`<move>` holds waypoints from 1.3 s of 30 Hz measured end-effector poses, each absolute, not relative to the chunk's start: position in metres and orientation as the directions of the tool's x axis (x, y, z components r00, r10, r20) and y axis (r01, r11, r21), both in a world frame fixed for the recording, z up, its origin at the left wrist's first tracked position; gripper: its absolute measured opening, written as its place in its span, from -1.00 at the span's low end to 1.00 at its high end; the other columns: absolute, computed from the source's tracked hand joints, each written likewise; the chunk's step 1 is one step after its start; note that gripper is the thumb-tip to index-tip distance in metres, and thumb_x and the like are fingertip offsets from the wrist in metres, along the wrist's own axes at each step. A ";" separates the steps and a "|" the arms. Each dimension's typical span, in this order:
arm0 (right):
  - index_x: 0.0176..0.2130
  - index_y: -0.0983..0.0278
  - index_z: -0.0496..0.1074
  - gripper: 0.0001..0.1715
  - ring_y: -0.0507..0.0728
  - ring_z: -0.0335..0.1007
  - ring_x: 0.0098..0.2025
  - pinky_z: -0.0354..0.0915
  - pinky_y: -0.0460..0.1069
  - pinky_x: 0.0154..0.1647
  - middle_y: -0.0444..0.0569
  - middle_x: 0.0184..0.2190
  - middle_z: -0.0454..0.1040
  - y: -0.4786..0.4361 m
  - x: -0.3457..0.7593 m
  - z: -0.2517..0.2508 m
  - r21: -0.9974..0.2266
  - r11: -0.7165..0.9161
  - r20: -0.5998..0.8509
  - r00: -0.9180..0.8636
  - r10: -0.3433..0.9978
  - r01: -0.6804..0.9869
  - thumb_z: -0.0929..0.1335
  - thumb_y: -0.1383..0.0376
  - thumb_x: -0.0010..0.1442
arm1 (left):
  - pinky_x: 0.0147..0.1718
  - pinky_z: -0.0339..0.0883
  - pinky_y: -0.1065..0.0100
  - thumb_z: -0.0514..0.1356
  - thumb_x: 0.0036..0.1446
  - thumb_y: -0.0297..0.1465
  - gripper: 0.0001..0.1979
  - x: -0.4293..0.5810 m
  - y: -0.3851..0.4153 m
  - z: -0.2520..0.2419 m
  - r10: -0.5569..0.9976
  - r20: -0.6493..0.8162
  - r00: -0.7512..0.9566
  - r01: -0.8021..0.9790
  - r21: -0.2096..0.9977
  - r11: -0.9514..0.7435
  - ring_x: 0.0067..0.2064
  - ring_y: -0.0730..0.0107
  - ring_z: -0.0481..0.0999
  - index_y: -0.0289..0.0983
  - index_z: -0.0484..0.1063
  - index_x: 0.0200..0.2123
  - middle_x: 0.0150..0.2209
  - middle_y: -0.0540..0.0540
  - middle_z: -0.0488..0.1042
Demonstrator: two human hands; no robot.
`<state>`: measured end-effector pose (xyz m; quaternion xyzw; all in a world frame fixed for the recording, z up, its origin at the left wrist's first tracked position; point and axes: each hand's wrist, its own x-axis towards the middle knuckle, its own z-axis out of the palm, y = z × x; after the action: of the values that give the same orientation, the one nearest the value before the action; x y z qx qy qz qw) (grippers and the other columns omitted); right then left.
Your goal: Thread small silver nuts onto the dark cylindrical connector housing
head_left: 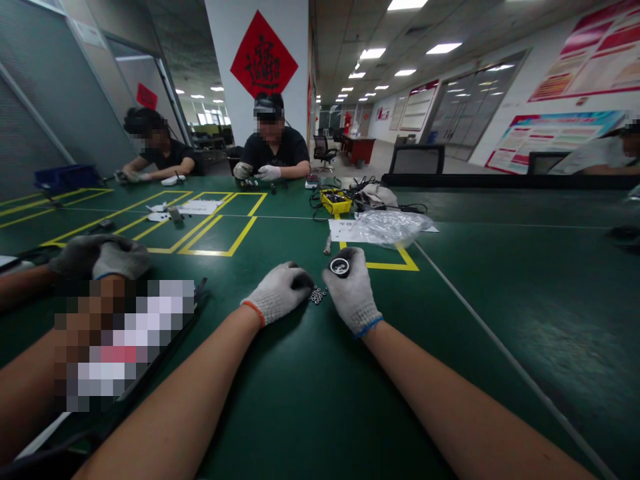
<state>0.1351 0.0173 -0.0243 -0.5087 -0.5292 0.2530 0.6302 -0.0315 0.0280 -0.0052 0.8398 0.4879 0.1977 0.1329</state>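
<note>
My right hand [357,297], in a white glove with a blue cuff, is closed around a dark round part [340,267] with a bright ring on its upward face. My left hand [280,293], in a white glove with an orange cuff, rests low over the green table, its darkened fingertips curled together. Whatever is between those fingertips is hidden. Beside them lies a small cluster of metal rings or nuts [317,295], between my two hands. A short metal cylinder [327,245] lies just beyond my right hand.
Farther back are a clear plastic bag [390,227], a yellow tray [335,201] and tangled black cables [367,189]. A co-worker's gloved hands [120,258] work close on my left. Two people sit across the table [500,300], marked with yellow tape. A blue bin [67,177] stands far left.
</note>
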 end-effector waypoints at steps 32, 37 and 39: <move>-0.36 0.19 0.39 -0.77 0.18 0.41 -0.31 0.39 0.09 -0.24 -0.10 -0.43 0.48 0.018 0.138 -0.020 -0.872 0.441 0.464 0.071 0.883 0.215 0.30 0.31 -0.14 | 0.01 0.45 0.23 0.22 0.24 -0.41 -0.76 -0.035 0.031 -0.008 0.828 0.217 0.518 0.733 0.386 -0.560 -0.12 0.22 0.55 -0.19 0.69 -0.12 -0.14 -0.15 0.55; -0.42 0.17 0.36 -0.80 0.15 0.36 -0.36 0.33 0.03 -0.32 -0.14 -0.49 0.45 0.016 0.138 -0.017 -0.873 0.429 0.451 0.048 0.891 0.230 0.27 0.33 -0.18 | -0.02 0.45 0.25 0.24 0.23 -0.40 -0.79 -0.034 0.030 -0.007 0.830 0.226 0.511 0.727 0.402 -0.557 -0.14 0.24 0.56 -0.19 0.70 -0.15 -0.16 -0.14 0.56; -0.44 0.17 0.34 -0.81 0.14 0.34 -0.38 0.31 0.02 -0.34 -0.15 -0.51 0.43 0.016 0.137 -0.017 -0.876 0.425 0.447 0.056 0.893 0.227 0.26 0.34 -0.19 | -0.02 0.45 0.25 0.25 0.22 -0.39 -0.79 -0.034 0.030 -0.007 0.823 0.226 0.521 0.720 0.403 -0.565 -0.14 0.24 0.56 -0.18 0.70 -0.15 -0.15 -0.14 0.57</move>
<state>0.1375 0.0164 -0.0171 -0.4501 -0.6220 0.2917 0.5704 -0.0340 0.0302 -0.0068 0.8621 0.4475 0.1987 0.1308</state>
